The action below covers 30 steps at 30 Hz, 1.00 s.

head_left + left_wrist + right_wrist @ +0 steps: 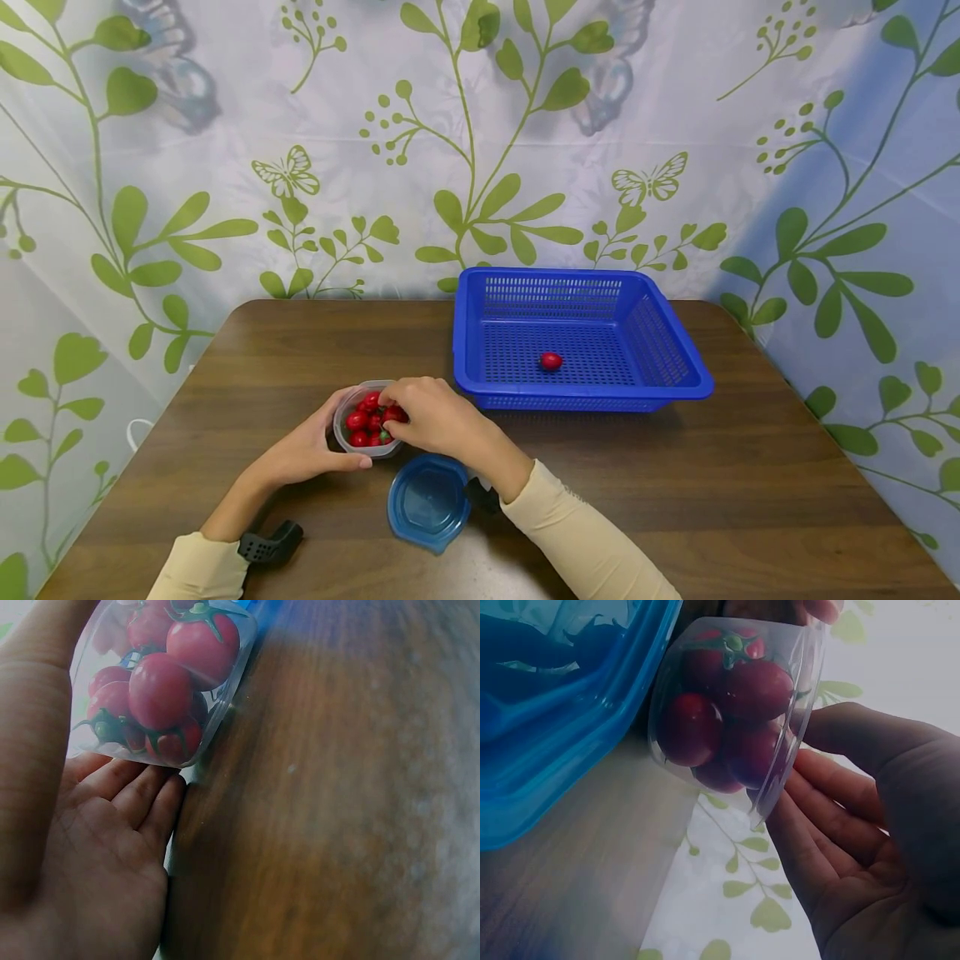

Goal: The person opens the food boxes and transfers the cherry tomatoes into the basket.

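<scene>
A small clear plastic tub point(347, 450) of red cherry tomatoes point(357, 421) stands on the table's left half. My left hand point(311, 450) steadies the tub from its left side, thumb stretched out along the near side. In the left wrist view its fingers point(135, 791) lie straight against the plastic. My right hand point(438, 421) reaches over the tub's right rim, thumb and forefinger pinching a cherry tomato point(393, 414) among the others; the other fingertips are partly hidden. A single cherry tomato point(551, 361) lies in the blue plastic basket point(585, 390).
A translucent blue lid point(427, 504) lies on the wooden table point(645, 492), close in front of the tub and under the right wrist. The basket stands at the back, right of the tub. A leaf-patterned curtain point(360, 200) hangs behind the table.
</scene>
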Available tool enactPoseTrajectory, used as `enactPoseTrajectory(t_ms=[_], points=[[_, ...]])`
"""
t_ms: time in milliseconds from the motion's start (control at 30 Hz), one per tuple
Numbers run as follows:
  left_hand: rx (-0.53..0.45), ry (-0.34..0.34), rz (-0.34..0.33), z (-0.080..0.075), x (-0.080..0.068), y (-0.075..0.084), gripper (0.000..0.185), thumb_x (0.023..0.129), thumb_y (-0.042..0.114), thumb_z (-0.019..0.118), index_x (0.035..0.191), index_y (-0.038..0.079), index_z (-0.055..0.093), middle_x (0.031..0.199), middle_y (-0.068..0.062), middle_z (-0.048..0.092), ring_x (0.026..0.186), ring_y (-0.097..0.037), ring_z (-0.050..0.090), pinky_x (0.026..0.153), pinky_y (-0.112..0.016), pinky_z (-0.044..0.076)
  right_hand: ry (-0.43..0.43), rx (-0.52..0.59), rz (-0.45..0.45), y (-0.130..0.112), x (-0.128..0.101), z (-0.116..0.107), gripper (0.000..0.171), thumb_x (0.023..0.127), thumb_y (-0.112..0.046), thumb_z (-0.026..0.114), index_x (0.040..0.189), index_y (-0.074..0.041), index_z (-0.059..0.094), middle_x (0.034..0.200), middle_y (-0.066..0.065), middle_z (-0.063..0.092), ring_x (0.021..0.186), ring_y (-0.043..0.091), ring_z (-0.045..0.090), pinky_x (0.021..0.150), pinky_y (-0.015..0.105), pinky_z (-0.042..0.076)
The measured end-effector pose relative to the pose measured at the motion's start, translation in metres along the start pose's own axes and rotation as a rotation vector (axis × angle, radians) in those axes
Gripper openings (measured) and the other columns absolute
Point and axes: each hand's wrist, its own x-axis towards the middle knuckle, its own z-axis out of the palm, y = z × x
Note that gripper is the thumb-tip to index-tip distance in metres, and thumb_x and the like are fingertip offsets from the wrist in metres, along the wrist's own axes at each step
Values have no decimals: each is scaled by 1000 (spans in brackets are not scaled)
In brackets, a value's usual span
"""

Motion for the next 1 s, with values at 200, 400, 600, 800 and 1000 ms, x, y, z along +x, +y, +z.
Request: enactPoseTrajectory(t_ms=[200,400,600,800,1000], points=[[-3,1,5,0,1,0,95,85,28,84,159,14,26,156,-12,42,138,-34,48,107,-23,43,9,-24,-2,-1,1,3,18,95,-20,75,110,-11,75,100,-1,74,77,5,59,70,11,50],[-11,3,12,-1,1,1,95,85,28,84,159,15,26,156,-11,42,136,-32,48,107,-21,43,-13,-44,-15,0,3,4,20,94,-18,74,113,-12,75,105,-2,75,82,5,62,76,13,53],[1,8,9,-1,1,2,96,85,28,85,159,14,26,157,-11,41,138,-31,46,108,-20,41,-43,-12,4,-1,3,1,26,92,-12,74,118,-10,75,107,0,75,82,6,61,75,13,52],[-7,4,14,-1,1,1,95,85,28,84,159,14,26,157,-13,42,138,-34,46,107,-21,42,-34,10,27,-1,5,1,25,91,-12,76,116,-10,75,105,0,75,83,6,63,76,15,52],[-15,-2,11,1,0,1,97,85,27,84,159,12,24,156,-14,43,137,-35,49,106,-21,43,-18,22,14,0,4,4,25,88,-11,76,114,-10,75,101,-2,74,80,5,58,74,13,50]])
